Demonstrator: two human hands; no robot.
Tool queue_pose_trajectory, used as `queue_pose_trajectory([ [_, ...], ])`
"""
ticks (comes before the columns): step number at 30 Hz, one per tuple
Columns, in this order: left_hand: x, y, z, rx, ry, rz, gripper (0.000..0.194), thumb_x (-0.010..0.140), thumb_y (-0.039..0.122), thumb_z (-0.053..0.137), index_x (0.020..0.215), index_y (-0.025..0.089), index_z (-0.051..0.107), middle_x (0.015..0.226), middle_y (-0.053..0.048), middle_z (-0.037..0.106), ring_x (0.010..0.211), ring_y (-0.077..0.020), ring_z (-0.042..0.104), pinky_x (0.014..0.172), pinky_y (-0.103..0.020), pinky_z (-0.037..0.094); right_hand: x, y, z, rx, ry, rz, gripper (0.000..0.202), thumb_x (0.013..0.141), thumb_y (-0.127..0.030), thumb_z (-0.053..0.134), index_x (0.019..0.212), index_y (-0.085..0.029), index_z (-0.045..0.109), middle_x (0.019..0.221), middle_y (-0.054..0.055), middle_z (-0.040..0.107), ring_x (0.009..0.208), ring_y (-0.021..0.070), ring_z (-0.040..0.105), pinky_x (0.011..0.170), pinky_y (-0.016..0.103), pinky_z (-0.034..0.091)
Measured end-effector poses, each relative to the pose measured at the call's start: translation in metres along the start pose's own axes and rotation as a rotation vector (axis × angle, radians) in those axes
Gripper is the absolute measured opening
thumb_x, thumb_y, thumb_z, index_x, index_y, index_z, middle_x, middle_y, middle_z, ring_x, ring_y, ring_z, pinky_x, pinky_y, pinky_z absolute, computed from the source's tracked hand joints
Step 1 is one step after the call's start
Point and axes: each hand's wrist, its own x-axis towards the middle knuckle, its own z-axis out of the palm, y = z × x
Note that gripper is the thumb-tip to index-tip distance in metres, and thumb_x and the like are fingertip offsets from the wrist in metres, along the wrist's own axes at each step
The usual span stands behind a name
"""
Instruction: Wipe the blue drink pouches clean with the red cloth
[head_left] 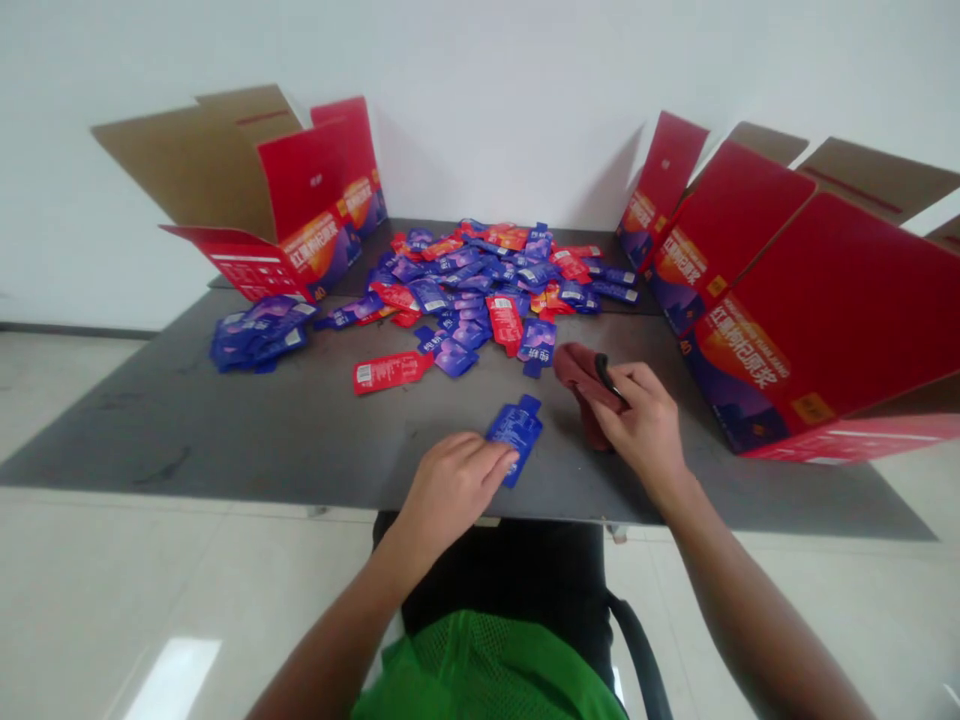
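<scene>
While left hand [450,485] pins blue sachet [515,428], right hand [641,420] grips cloth [581,375].

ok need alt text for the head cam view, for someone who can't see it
Seen from above, the left hand rests its fingertips on a blue sachet on a dark table, while the right hand grips a dark red cloth. Beyond lies a heap of blue and red sachets, flanked by open red cartons.
</scene>
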Motion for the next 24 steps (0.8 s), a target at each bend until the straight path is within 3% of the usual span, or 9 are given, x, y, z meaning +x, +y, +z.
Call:
queue_pose_trajectory([
  [5, 0.044, 0.002, 0.018, 0.162, -0.047, -0.228, 0.041, 0.102, 0.046, 0.057, 0.129, 0.016, 0.065, 0.115, -0.012, 0.066, 0.108, -0.0278, 0.061, 0.092, -0.042, 0.054, -0.043, 0.012, -0.011, -0.027, 0.114, 0.117, 0.017, 0.094, -0.035, 0.068, 0.100, -0.020, 0.072, 0.095, 0.004, 0.064, 0.085, 0.0195, 0.064, 0.075, 0.032, 0.051],
  [9, 0.066, 0.006, 0.028, 0.235, -0.160, -0.302, 0.051, 0.096, 0.056, 0.062, 0.123, 0.013, 0.066, 0.112, -0.015, 0.062, 0.109, -0.0317, 0.058, 0.092, -0.043, 0.053, -0.053, 0.022, -0.005, -0.063, 0.142, 0.160, 0.022, 0.092, -0.038, 0.070, 0.104, -0.020, 0.072, 0.094, 0.004, 0.064, 0.085, 0.0197, 0.065, 0.076, 0.032, 0.051],
  [12, 0.078, 0.006, 0.028, 0.229, -0.256, -0.333, 0.046, 0.094, 0.052, 0.066, 0.120, 0.013, 0.067, 0.110, -0.015, 0.062, 0.108, -0.0325, 0.060, 0.093, -0.044, 0.052, -0.052, 0.022, -0.003, -0.068, 0.131, 0.168, 0.024, 0.092, -0.040, 0.070, 0.104, -0.020, 0.073, 0.095, 0.004, 0.065, 0.085, 0.0196, 0.065, 0.076, 0.031, 0.051],
  [16, 0.089, -0.004, 0.028, 0.056, -0.353, -0.364, 0.045, 0.088, 0.039, 0.077, 0.122, 0.011, 0.066, 0.113, -0.017, 0.064, 0.103, -0.0321, 0.066, 0.091, -0.043, 0.052, -0.050, 0.021, -0.003, -0.054, 0.125, 0.185, 0.025, 0.093, -0.040, 0.069, 0.105, -0.019, 0.073, 0.095, 0.005, 0.065, 0.086, 0.0202, 0.065, 0.076, 0.032, 0.051],
  [21, 0.098, -0.018, 0.018, -0.108, -0.348, -0.276, 0.026, 0.088, 0.036, 0.077, 0.107, 0.019, 0.073, 0.104, -0.007, 0.072, 0.100, -0.0246, 0.069, 0.086, -0.033, 0.053, -0.052, 0.024, -0.002, -0.032, 0.119, 0.209, 0.025, 0.094, -0.039, 0.068, 0.107, -0.019, 0.074, 0.097, 0.005, 0.066, 0.088, 0.0203, 0.066, 0.078, 0.032, 0.052],
  [24, 0.094, -0.012, -0.004, -0.285, -0.184, -0.200, 0.019, 0.094, 0.037, 0.070, 0.103, 0.021, 0.075, 0.101, -0.004, 0.071, 0.095, -0.0205, 0.068, 0.085, -0.031, 0.052, -0.051, 0.024, -0.002, -0.011, 0.122, 0.217, 0.025, 0.094, -0.040, 0.068, 0.106, -0.019, 0.075, 0.097, 0.005, 0.066, 0.089, 0.0203, 0.065, 0.079, 0.032, 0.051],
])
